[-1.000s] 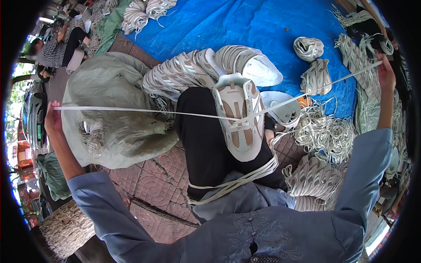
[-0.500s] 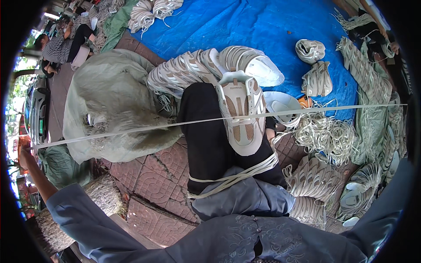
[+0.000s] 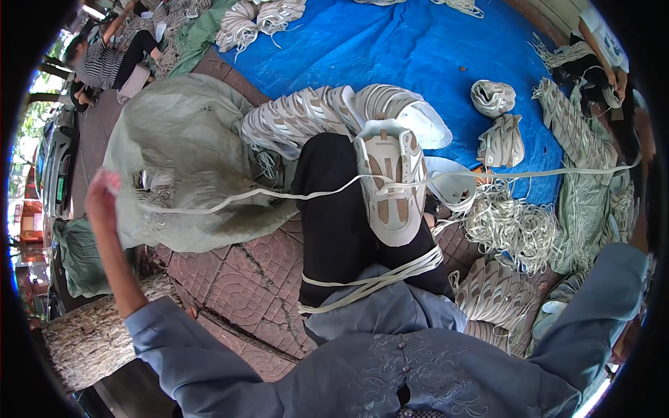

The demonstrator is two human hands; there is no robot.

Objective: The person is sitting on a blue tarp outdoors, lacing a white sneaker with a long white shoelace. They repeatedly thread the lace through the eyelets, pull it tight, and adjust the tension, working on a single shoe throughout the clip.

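Observation:
A white-and-beige shoe upper [image 3: 392, 195] lies across my black-trousered knees, its toe toward me. A long pale flat shoelace [image 3: 327, 191] passes through its front and runs out slack and wavy to both sides. My left hand [image 3: 104, 191] is raised at the left, beyond the lace's left end; motion smears its fingers, so whether it still grips the lace is unclear. My right hand [image 3: 645, 136] is a dark blur at the right rim, by the lace's other end. Several strands of lace [image 3: 376, 282] are looped round my thighs.
Nested shoe uppers [image 3: 300, 118] stand beyond my knees, next to a pale sack [image 3: 188, 139]. A blue tarp [image 3: 362, 42] carries more uppers. A heap of laces [image 3: 512, 226] lies to the right, nearer stacks [image 3: 495, 292] below it. Other people [image 3: 101, 66] sit at far left and far right.
The lace was taut and straight between my hands; now it hangs slack in waves. My left hand has moved inward and up. My view has shifted a little.

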